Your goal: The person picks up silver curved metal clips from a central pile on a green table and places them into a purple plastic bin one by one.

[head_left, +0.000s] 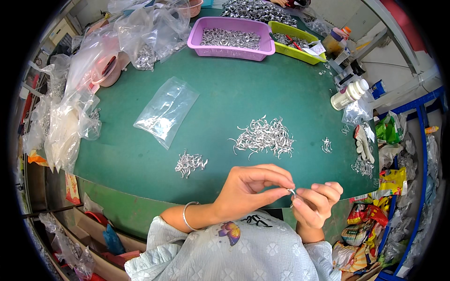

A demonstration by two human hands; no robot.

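Note:
A small curved silver metal piece (293, 192) is pinched between my two hands, near the table's front edge. My left hand (248, 186) grips one end with thumb and forefinger. On the other side, the curled fingers of my right hand (317, 202) hold the same piece. Just beyond my hands lies a large heap of similar curved metal pieces (265, 136). A smaller pile (190, 163) is to the left, and a few pieces (326, 145) lie to the right. Farther left, a clear plastic bag (167, 112) rests flat with some metal pieces inside.
At the back of the green table (220, 89) stand a purple basket (229, 53) of metal pieces and a green basket (300, 55) with red-handled tools. A white bottle (349, 95) and a glove (363, 144) are at the right edge. Plastic bags (75, 107) crowd the left.

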